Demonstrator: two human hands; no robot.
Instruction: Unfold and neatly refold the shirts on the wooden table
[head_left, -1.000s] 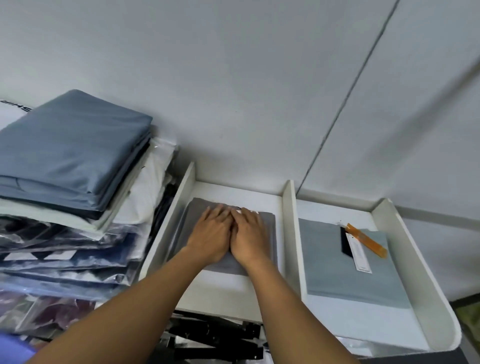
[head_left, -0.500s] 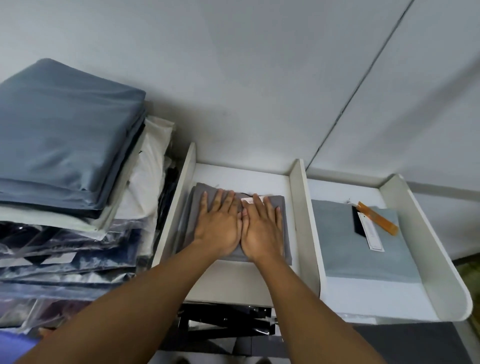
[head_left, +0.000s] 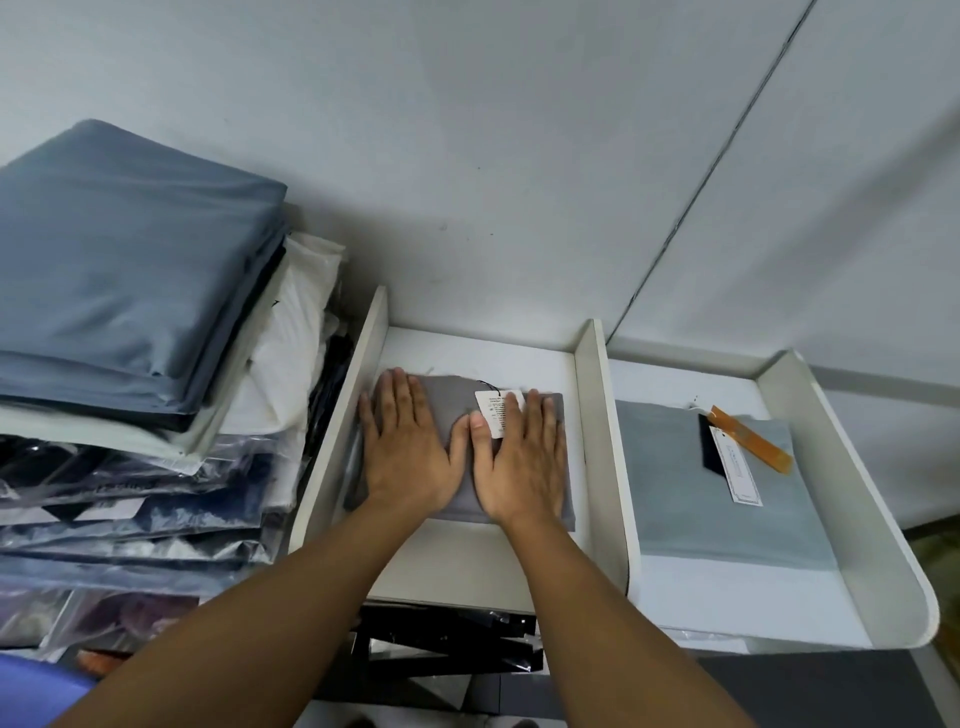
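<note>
Palms down and side by side, the left hand (head_left: 404, 449) and the right hand (head_left: 521, 460) press flat, fingers straight and grasping nothing, on a folded grey shirt (head_left: 451, 397) in the left compartment of a white tray (head_left: 591, 364), and the right fingers cover part of its white tag (head_left: 492, 410). In the right compartment lies a folded pale blue shirt (head_left: 691, 509) with an orange tag (head_left: 753, 441) near its far edge. Left of the tray stands a stack of folded blue cloth (head_left: 130, 270) on bagged garments (head_left: 130, 504).
</note>
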